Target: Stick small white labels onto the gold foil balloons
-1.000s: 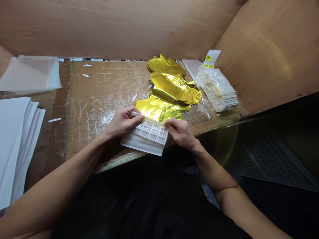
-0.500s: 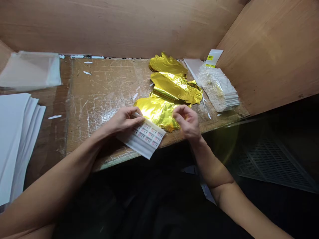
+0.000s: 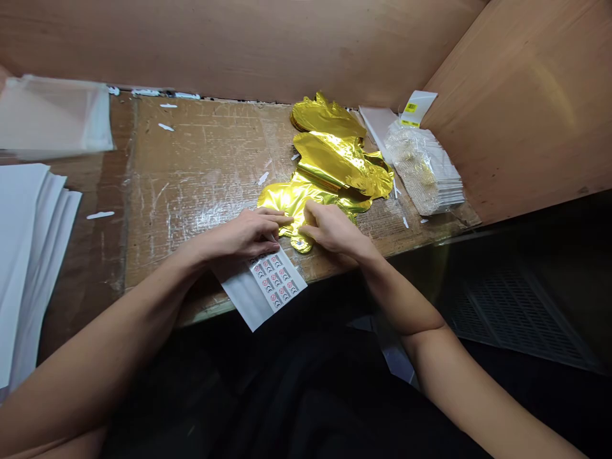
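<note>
My left hand (image 3: 251,233) grips a sheet of small stickers (image 3: 275,280) between thumb and fingers. CE marks and red round symbols are printed on it, and its lower corner sticks out past the table edge. The left fingertips reach onto the nearest flat gold foil balloon (image 3: 282,194). From the right, my right hand (image 3: 329,229) touches the same balloon, its fingers curled and the thumb close to the index finger. What lies between those fingertips, if anything, is hidden. More gold foil balloons (image 3: 329,156) lie in overlapping piles just behind.
Clear plastic sleeves (image 3: 57,115) and a stack of white sheets (image 3: 23,255) lie at left. A stack of clear packets (image 3: 425,172) with a yellow-labelled card (image 3: 418,107) is at right. White scraps dot the taped tabletop (image 3: 191,166). Wooden panels (image 3: 215,44) wall the back and right.
My right hand has moved left and down onto the nearest foil balloon, beside my left hand. The sticker sheet has turned and shifted slightly down and left. The view has tilted slightly.
</note>
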Available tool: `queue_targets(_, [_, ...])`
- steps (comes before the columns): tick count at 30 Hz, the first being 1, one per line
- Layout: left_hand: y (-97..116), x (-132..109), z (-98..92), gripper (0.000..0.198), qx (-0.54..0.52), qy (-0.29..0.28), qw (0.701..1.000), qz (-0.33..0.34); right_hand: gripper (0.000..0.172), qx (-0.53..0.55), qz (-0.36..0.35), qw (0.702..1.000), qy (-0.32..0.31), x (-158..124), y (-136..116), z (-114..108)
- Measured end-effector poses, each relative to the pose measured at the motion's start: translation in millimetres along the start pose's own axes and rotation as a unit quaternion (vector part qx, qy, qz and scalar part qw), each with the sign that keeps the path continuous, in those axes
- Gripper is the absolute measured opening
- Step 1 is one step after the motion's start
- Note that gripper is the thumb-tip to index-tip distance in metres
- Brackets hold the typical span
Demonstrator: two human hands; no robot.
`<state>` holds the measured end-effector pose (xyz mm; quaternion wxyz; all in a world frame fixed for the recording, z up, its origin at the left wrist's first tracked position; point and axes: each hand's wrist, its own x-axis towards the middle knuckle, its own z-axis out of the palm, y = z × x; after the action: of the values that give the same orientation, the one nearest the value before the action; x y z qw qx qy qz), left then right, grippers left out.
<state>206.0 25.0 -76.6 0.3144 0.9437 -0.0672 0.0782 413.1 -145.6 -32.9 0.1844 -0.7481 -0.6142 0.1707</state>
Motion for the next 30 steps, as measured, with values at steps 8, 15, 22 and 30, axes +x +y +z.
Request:
queue_targets(8, [-0.4,1.4,0.2,0.023,0.000,-0.003,1.000,0.003,0.024,-0.017,-0.035,0.997,0.071,-15.5,11.3,-8.1])
queue_targets(15, [1.1,1.5,-1.3,0.020,-0.007,0.001,1.000,0.010,0.034,-0.126,-0.017,0.989,0.075,-5.8,5.8,13.8])
queue_targets(22, [7.5,0.2,-12.7,0.027,-0.093,0.049,0.994,-0.011,0.027,-0.027,-0.075,0.997,0.014,-9.0,16.6,6.5])
queue_targets(30, [31.6,3.4,-12.6,0.027,-0.180,0.126,0.975,-0.030,0.042,0.182,-0.057,0.976,-0.104,19.6,31.4,-36.8])
